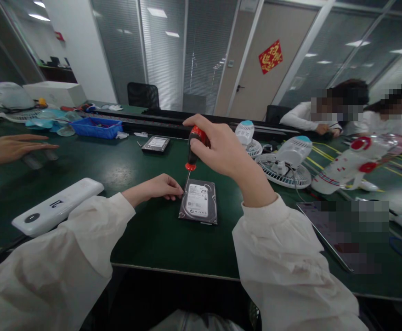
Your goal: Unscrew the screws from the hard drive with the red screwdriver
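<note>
At a hard drive (198, 201), right hand (219, 146) gripping screwdriver (191, 156), left hand (159, 187) pinched together, whether on anything unclear

Cool, dim light filled the room: ceiling lights (39, 17) shone at upper left and bright reflections marked the glass partitions (164, 59). Soft glare lay on the green tabletop (145, 248), with near-black shadow beneath. Wide-angle distortion slanted the edges, print on the nearer hard drive (198, 201) blurred, and pixelation masked patches at right.
</note>
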{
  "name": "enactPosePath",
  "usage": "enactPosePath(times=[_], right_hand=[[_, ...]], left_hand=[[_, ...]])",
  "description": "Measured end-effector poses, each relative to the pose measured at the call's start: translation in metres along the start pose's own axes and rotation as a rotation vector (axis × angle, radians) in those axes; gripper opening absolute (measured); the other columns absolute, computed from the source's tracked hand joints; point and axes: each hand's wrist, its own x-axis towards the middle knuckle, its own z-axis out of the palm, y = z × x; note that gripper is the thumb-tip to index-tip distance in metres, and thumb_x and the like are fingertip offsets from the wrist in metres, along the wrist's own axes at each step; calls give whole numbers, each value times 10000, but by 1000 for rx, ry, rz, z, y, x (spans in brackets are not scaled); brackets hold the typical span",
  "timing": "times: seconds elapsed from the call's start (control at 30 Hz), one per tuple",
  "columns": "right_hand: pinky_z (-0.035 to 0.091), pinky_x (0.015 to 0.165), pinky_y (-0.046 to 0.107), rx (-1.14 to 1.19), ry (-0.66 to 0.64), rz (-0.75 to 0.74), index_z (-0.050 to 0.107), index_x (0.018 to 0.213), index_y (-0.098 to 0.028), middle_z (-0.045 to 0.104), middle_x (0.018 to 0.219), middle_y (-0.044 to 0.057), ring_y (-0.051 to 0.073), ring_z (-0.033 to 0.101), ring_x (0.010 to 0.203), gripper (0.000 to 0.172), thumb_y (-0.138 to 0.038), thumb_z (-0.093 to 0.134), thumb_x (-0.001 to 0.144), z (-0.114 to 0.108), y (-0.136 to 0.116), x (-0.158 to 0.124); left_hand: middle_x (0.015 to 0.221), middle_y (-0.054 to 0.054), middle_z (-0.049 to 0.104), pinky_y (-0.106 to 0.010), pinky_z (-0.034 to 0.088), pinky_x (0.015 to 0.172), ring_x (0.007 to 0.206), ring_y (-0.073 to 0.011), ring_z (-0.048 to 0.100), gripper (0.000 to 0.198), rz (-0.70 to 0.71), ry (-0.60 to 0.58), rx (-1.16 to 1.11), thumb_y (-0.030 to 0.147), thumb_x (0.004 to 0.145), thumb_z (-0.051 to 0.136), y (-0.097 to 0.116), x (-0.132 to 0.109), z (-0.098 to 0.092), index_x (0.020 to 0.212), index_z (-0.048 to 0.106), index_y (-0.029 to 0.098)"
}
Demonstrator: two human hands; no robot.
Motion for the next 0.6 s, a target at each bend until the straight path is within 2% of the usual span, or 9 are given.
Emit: enactPosePath(times=[0.1, 0.2, 0.3, 0.4, 0.53, 0.6], right_hand=[[380, 748, 327, 21, 16, -28, 567, 1381, -200, 707, 1034, 59, 212, 613, 872, 434, -342, 458, 986, 1, 1, 0], [392, 761, 329, -1, 46, -1, 624, 1293, -192, 709, 977, 61, 223, 620, 882, 428, -458, 486, 988, 2, 1, 1], [415, 786, 338, 9, 39, -6, 618, 1300, -192, 721, 1039, 70, 226, 624, 900, 386, -338, 506, 961, 1, 1, 0], [421, 797, 341, 24, 22, -17, 572, 1369, -198, 712, 1158, 82, 227, 622, 939, 440, -264, 481, 944, 0, 0, 0], [406, 759, 339, 2, 35, -2, 595, 1328, -199, 716, 1016, 66, 221, 614, 864, 426, -426, 464, 993, 2, 1, 1], [405, 754, 340, -6, 37, 10, 608, 1305, -198, 708, 960, 61, 221, 610, 842, 410, -417, 471, 987, 1, 1, 1]], left_hand=[[829, -53, 774, -277, 457, 632, 674, -138, 620, 264, 3, 2, 3, 393, 682, 866, 0, 0, 0, 811, 815, 168], [830, -55, 775, -277, 456, 628, 678, -143, 624, 277, 4, 5, 6, 400, 676, 869, 0, 0, 0, 819, 817, 169], [830, -56, 775, -277, 456, 627, 675, -142, 625, 272, 2, 5, 7, 397, 681, 867, 0, 0, 0, 823, 817, 171], [852, -56, 781, -276, 459, 630, 677, -139, 626, 249, -2, 7, 8, 380, 690, 864, 0, 0, 0, 827, 819, 177], [865, -59, 784, -274, 461, 628, 695, -145, 634, 247, -8, 6, 10, 378, 689, 864, 0, 0, 0, 829, 822, 179], [861, -60, 783, -274, 461, 626, 696, -146, 634, 250, -10, 6, 10, 381, 688, 864, 1, 0, 0, 828, 823, 179]])
